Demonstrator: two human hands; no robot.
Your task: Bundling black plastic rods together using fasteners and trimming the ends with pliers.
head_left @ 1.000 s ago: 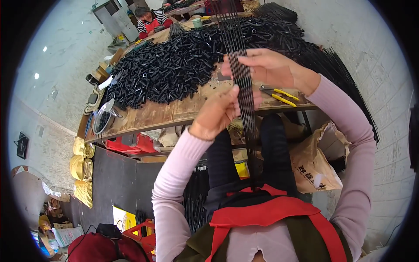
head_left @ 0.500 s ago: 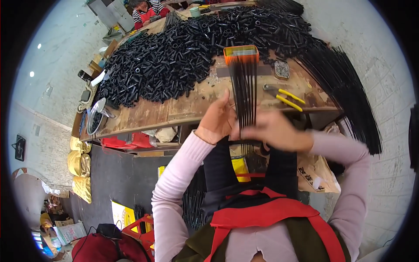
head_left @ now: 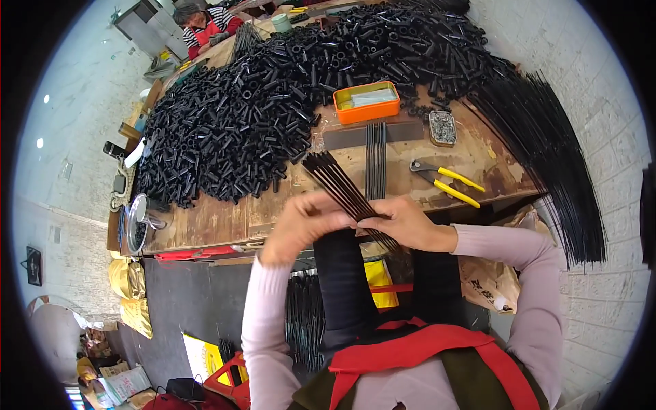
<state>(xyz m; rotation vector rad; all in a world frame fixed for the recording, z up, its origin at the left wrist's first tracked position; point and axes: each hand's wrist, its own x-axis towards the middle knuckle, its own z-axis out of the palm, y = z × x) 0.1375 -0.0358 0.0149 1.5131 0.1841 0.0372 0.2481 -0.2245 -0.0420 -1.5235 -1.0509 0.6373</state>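
Observation:
My left hand (head_left: 304,224) and my right hand (head_left: 408,223) meet over the table's near edge. Between them is a flat bundle of thin black rods (head_left: 339,183), leaning up toward the left. Both thumbs press on it, and the fingers close round its lower part, whose end shows below my right hand. Just beyond, a row of similar dark rods (head_left: 376,158) lies side by side on the table, its far end across a flat grey strip (head_left: 408,131). Yellow-handled pliers (head_left: 447,183) rest to the right of these rods.
A big heap of short black tubes (head_left: 225,130) covers the table's left and back. An orange box (head_left: 367,114) and a small tray of tiny parts (head_left: 443,128) stand ahead. Long black rods (head_left: 547,164) overhang the right edge. Another person (head_left: 205,29) sits at the far left.
The bundle, upright before and hiding part of the orange box, now tilts left and sits lower. My right hand has stopped its blurred motion. The row of rods on the table now shows.

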